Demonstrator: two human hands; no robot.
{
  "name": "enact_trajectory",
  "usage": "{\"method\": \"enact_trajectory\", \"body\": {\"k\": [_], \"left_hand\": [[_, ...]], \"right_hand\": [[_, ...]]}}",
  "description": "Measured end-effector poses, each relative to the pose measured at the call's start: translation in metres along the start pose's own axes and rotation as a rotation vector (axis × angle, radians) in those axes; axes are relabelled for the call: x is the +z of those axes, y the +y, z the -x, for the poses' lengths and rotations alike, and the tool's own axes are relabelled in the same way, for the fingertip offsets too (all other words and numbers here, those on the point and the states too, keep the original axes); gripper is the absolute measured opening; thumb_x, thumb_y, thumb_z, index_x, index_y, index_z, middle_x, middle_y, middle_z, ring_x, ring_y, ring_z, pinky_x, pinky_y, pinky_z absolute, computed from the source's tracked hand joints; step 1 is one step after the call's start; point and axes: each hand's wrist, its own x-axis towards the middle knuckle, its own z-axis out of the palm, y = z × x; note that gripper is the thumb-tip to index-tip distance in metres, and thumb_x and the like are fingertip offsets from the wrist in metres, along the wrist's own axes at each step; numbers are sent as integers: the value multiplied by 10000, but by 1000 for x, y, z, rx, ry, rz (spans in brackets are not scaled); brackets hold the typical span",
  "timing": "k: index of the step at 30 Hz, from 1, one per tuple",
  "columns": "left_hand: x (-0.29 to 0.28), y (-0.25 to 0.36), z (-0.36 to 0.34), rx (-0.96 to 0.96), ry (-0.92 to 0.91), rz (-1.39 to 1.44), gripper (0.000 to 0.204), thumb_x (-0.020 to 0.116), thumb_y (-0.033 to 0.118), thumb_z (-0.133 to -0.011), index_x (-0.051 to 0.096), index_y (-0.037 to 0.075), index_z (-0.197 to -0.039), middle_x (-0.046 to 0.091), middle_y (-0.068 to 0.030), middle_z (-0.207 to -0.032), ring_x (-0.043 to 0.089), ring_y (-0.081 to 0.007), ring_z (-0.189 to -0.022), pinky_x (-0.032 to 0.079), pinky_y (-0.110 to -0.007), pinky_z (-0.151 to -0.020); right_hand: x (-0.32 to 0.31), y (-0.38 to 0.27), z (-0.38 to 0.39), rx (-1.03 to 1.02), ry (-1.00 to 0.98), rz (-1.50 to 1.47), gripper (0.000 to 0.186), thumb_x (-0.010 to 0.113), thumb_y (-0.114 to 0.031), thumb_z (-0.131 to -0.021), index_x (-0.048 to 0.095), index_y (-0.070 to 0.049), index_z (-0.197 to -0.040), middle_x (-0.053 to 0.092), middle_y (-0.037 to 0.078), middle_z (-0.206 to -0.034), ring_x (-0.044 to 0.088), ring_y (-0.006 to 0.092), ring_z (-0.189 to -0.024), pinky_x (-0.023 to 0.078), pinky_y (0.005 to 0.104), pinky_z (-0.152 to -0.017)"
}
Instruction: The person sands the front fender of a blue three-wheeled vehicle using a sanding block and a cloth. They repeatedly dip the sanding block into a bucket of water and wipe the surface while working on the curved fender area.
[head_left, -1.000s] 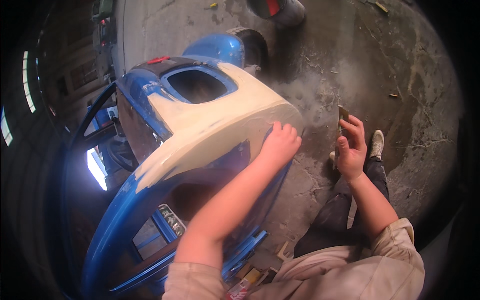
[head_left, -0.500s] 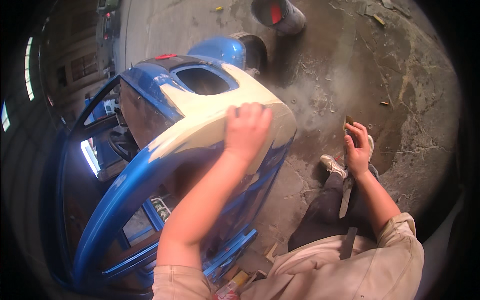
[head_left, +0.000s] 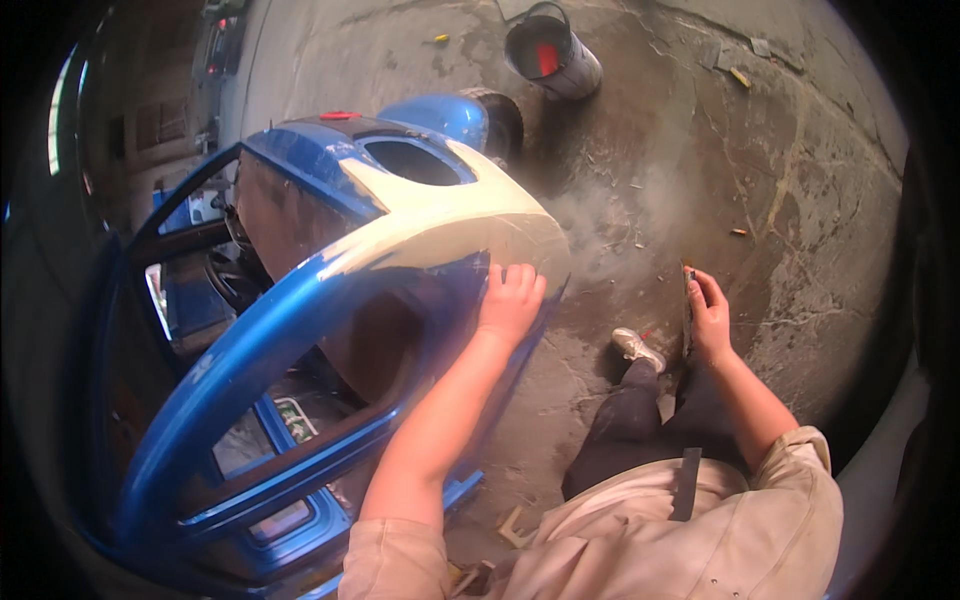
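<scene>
My left hand (head_left: 510,305) rests with slightly bent fingers on the rear side panel of a blue car body (head_left: 265,310), just below a band of beige filler (head_left: 430,220) across its rear pillar and roof edge. I see nothing held in it. My right hand (head_left: 708,318) is off the body, over the floor above my legs, closed on a thin flat scraper (head_left: 689,282), seen mostly edge-on. A dark flat strip (head_left: 688,485) lies against my shirt at the waist. An oval rear window opening (head_left: 410,160) is cut into the body.
A bucket (head_left: 575,75) with something red in it stands behind a blue fender (head_left: 440,118) and tyre. Cracked concrete floor (head_left: 800,280) carries small scraps. A red object (head_left: 340,115) lies on the body's dark top. The dim building interior fills the left edge.
My left hand went up onto the filler, then down to the panel below it. My right hand stays closed on the scraper, slightly lower. The view has shifted, showing more of the bucket.
</scene>
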Motion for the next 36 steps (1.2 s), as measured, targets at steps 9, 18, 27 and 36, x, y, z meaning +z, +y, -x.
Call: {"method": "enact_trajectory", "body": {"k": [9,18,27,36], "left_hand": [[-32,84,82,-529,-239,742,408,863,266,-768,728,177,-1142,665,-99,-1038,647,-304,-1076,498,-458,-963],[-177,85,50,-654,12,1667,554,797,350,-935,666,78,-1398,689,-182,-1346,657,-307,-1246,495,-390,-1082],[-233,60,48,-478,-20,2051,457,706,330,-1043,702,-36,-1318,768,-107,-1206,660,-145,-1094,517,-332,-988],[-213,42,96,-408,257,2157,314,720,270,-1032,695,32,-1236,737,-38,-1112,649,-124,-998,525,-306,-907]], "right_hand": [[12,-71,24,465,54,-317,422,538,-321,-1144,618,-1,-1407,687,46,-1301,600,137,-1210,457,299,-1080],[48,-227,55,528,-355,-610,420,600,-458,-1077,666,-127,-1327,710,33,-1151,688,179,-995,584,389,-845],[64,-309,100,58,-341,-278,341,568,-269,-1123,641,-4,-1326,729,43,-1148,673,131,-1041,560,320,-892],[89,-312,130,-181,-429,26,309,676,-145,-1052,638,22,-1310,743,62,-1157,680,139,-1010,555,322,-896]]}}
